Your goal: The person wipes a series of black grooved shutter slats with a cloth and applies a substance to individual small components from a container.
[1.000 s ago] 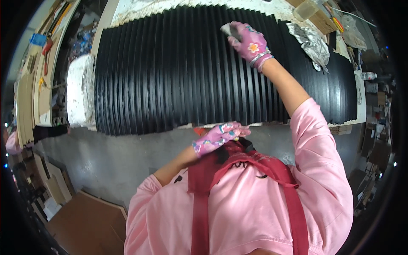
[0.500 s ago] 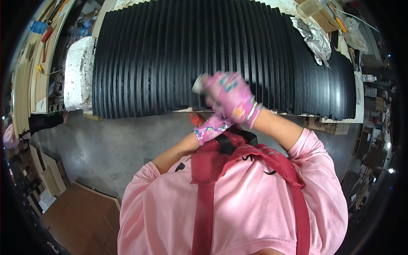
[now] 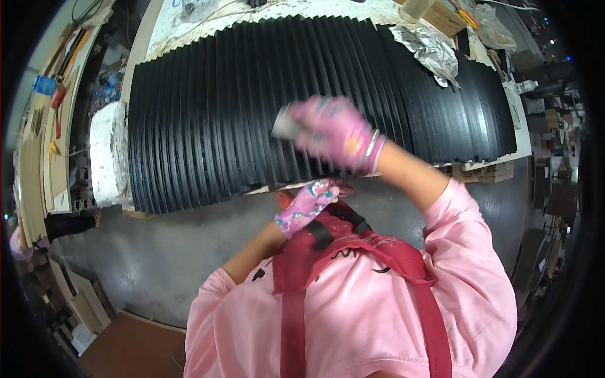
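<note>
Right hand (image 3: 334,133) down from far edge of black strips (image 3: 208,120) a second ago to nearer half, at 12 o'clock. Blurred; fingers appear curled round pale pad (image 3: 285,125). Strips side by side, spanning 10 to 2. Left hand (image 3: 310,204) at 11, just by front edge; grip cannot be told. Likely best: pad flat, pressure even, strokes lengthwise, clear of crumpled silver sheet (image 3: 430,53) at 1.

- Crumpled silver sheet (image 3: 435,55), upper right
- Clear plastic bag (image 3: 496,30) beyond it
- Clear bottle (image 3: 527,86), far right
- Red-handled tool (image 3: 58,97), left
- Brown board (image 3: 135,346), lower left
- Grey floor (image 3: 173,264)
</note>
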`<state>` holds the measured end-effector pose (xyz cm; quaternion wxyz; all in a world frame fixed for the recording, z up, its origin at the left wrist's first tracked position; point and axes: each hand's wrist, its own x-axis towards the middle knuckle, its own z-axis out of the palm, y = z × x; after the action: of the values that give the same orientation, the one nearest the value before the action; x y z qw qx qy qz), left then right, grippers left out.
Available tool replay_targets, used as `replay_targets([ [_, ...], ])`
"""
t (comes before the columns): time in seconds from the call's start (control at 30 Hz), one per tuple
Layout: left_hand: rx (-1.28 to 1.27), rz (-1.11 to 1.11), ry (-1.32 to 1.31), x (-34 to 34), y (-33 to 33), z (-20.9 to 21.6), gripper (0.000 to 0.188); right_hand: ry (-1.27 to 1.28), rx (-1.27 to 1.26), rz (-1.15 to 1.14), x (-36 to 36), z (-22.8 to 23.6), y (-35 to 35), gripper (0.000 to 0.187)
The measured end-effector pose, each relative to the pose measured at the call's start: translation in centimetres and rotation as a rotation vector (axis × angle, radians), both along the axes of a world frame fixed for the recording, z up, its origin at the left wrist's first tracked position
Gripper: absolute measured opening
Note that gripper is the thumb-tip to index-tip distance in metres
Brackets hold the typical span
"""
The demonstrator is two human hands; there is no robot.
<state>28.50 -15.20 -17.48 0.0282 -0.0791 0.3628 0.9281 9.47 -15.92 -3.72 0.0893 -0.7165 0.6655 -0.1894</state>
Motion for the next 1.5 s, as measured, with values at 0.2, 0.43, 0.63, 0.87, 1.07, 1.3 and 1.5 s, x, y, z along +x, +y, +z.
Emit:
replay_targets([
  [0.2, -0.016, -0.023, -0.035, -2.4, 1.3, 1.2, 0.037, 0.083, -0.134, -0.784, -16.7, -4.3, -1.7, 0.034],
  [0.43, -0.007, -0.011, 0.015, -1.8, 0.8, -0.6, 0.036, 0.015, 0.011, -0.104, -4.7, -1.9, -2.5, 0.042],
  [0.63, -0.008, -0.074, -0.021, -2.4, 0.4, 1.6, 0.039, 0.269, -0.086, -0.457, -9.1, -4.5, -4.2, 0.033],
  [0.87, -0.183, -0.178, -0.009, -2.4, -1.2, 3.8, 0.038, 0.068, -0.25, -0.473, -15.8, -1.8, -6.2, 0.027],
  [1.07, -0.047, -0.183, -0.063, -2.5, -1.0, 1.8, 0.01, 0.232, 0.05, -0.78, -21.4, -4.9, -8.5, 0.032],
  [1.3, -0.071, -0.23, -0.164, -2.6, -1.2, 2.3, 0.015, 0.132, -0.083, -0.53, -19.6, -2.6, -11.5, 0.034],
  [1.5, -0.032, -0.232, -0.189, -2.5, -1.2, 2.3, 0.014, 0.333, -0.092, -0.413, -13.0, -3.7, -12.1, 0.021],
])
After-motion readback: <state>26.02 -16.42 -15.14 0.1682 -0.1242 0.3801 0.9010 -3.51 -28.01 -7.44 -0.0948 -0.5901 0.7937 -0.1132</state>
